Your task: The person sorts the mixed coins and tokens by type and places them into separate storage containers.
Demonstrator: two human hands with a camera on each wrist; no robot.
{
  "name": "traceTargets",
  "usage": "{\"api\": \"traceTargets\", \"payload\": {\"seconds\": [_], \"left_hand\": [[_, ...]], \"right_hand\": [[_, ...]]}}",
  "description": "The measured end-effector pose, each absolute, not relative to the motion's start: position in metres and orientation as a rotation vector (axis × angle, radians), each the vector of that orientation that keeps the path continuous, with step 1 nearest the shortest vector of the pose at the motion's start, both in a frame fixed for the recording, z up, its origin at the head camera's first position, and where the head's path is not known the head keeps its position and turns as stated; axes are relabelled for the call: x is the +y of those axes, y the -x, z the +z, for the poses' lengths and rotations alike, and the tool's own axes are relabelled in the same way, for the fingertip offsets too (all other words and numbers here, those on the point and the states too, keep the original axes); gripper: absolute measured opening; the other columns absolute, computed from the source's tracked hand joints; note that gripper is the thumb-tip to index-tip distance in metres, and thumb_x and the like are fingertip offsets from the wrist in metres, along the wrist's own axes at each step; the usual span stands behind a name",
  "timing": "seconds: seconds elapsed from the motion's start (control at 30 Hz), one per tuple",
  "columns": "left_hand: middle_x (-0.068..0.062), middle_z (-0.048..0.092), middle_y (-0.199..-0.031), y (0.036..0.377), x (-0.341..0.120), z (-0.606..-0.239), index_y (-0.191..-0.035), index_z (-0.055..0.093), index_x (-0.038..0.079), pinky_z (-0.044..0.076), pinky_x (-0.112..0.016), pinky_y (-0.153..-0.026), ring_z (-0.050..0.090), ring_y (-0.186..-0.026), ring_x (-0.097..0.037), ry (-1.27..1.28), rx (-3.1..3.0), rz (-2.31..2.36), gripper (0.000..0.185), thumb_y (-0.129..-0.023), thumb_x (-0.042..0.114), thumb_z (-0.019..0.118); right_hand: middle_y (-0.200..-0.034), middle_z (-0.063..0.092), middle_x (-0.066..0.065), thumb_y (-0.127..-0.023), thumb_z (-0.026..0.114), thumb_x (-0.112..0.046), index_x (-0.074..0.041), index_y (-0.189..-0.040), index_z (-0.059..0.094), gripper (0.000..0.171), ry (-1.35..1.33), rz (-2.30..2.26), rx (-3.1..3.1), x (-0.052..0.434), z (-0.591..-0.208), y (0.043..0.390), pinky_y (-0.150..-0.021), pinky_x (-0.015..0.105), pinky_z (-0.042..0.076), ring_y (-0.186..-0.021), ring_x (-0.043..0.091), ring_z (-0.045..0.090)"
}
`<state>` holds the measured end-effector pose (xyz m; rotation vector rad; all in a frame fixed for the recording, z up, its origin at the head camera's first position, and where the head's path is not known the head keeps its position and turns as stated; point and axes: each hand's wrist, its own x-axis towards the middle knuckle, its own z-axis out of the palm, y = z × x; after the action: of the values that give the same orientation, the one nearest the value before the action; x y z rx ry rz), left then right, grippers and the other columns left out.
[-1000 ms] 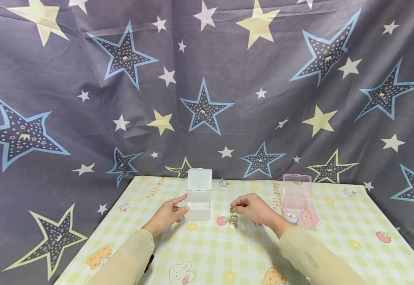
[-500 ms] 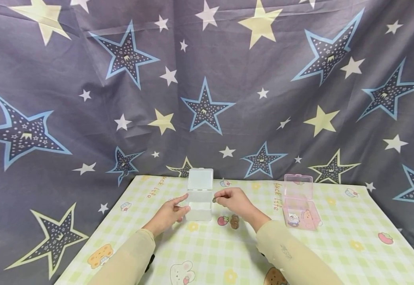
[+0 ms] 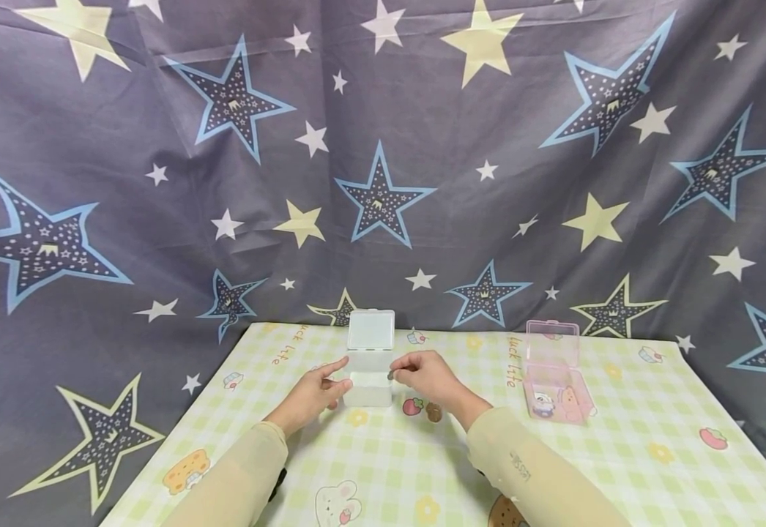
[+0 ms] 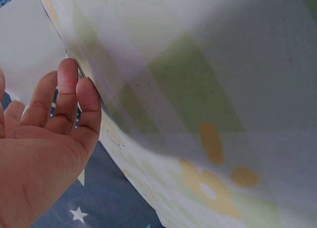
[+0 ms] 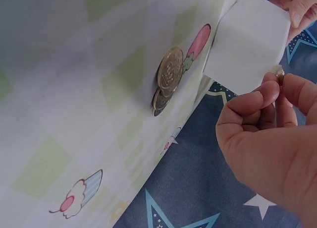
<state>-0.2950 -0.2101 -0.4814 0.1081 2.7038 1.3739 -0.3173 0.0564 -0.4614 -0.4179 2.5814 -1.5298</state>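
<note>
We pinch small round metal coin [image 3: 390,375] in right hand [image 3: 425,375], grip narrow, at right edge of open clear plastic box [image 3: 370,380] near surface middle. Our left hand [image 3: 312,396] touches box's left wall, fingers relaxed. Small pile of brownish coins [image 3: 433,411] lies near right wrist. Open pink plastic box [image 3: 552,373] sits well right.

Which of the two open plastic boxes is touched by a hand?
The white box: the left hand rests against its side. The pink box stands apart, untouched.
</note>
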Motion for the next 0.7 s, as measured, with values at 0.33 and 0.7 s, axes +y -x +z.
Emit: {"api": "traceTargets", "payload": {"seconds": [0.33,0.7], "left_hand": [[-0.011,0.078,-0.127,0.2965,-0.2105,-0.4812,-0.163,0.048,0.025,0.055,-0.045,-0.092,0.074,-0.088,-0.021,-0.107,2.707,1.367,0.059,-0.107,0.032,0.067],[-0.01,0.079,-0.125,0.2957,-0.21,-0.4819,-0.162,0.049,0.026,0.055,-0.045,-0.091,0.074,-0.087,-0.02,-0.1,2.706,1.366,0.059,-0.107,0.031,0.068]], "right_hand": [[-0.104,0.079,0.001,-0.103,0.07,-0.017,-0.013,-0.108,0.082,0.013,0.407,-1.514,2.571,0.0552,-0.4623,0.316,-0.087,0.033,0.056,-0.09,0.011,0.065],[-0.11,0.079,0.002,-0.104,0.07,-0.017,-0.009,-0.115,0.081,0.018,0.431,-1.515,2.554,0.056,-0.4627,0.3146,-0.093,0.039,0.057,-0.094,0.012,0.067]]}}
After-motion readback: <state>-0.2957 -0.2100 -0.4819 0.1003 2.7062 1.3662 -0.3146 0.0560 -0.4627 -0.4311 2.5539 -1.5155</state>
